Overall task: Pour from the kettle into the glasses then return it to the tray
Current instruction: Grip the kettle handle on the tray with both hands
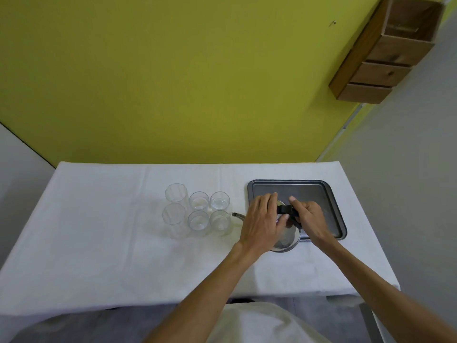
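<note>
Steel and black plastic make up the kettle [286, 237], which is held over the tray's [333, 209] near-left corner, part of its body overhanging the white cloth of the desk [111, 243]. Whether it rests on the tray or is lifted just clear cannot be told. The right hand [310, 219] is closed round the black handle on top, and the left hand [263, 220] is laid over the lid and handle, fingers curled against it, so both grips are clamped on the kettle.

Six glasses [197, 211] are grouped just left of the tray, near the desk's middle; the two nearest the far right of the group appear to hold a little water, though this is hard to judge through clear glass.

The spout [237, 215] is pointed left, almost touching the nearest glass, and the kettle's long axis, spout to handle, is judged to run along the desk's length.

Trouble is most likely at that spout: a small push leftward could knock the nearest glass into its neighbours. A tilt begun too early would send water onto the cloth between tray and glasses. The lid could slip if the left hand were withdrawn during the pour.
</note>
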